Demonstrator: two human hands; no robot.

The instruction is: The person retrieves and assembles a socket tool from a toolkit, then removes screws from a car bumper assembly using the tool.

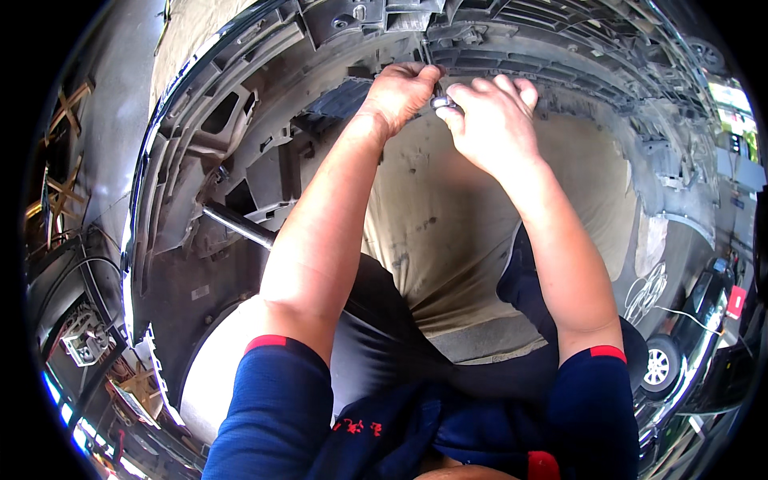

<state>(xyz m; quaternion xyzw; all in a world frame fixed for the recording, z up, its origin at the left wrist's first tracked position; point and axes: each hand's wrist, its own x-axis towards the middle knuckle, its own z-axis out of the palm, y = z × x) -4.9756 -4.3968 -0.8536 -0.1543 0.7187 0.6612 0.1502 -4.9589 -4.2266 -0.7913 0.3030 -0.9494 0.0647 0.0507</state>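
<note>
My left hand is closed round a slim metal tool against the inner side of a large black plastic bumper-like part, its fingertips curled. My right hand, just right of it, has curled fingers and thumb on a chrome tool head, which looks like a ratchet; its handle is hidden. The curved part, with ribs, brackets and openings, arches round both hands. Tan cloth lies beneath them. My knees in dark trousers are bent below.
A dark metal bar points out to the left below my left arm. Wooden racks stand at the far left. At the right are a white cable, a dark car with a wheel and a small red object.
</note>
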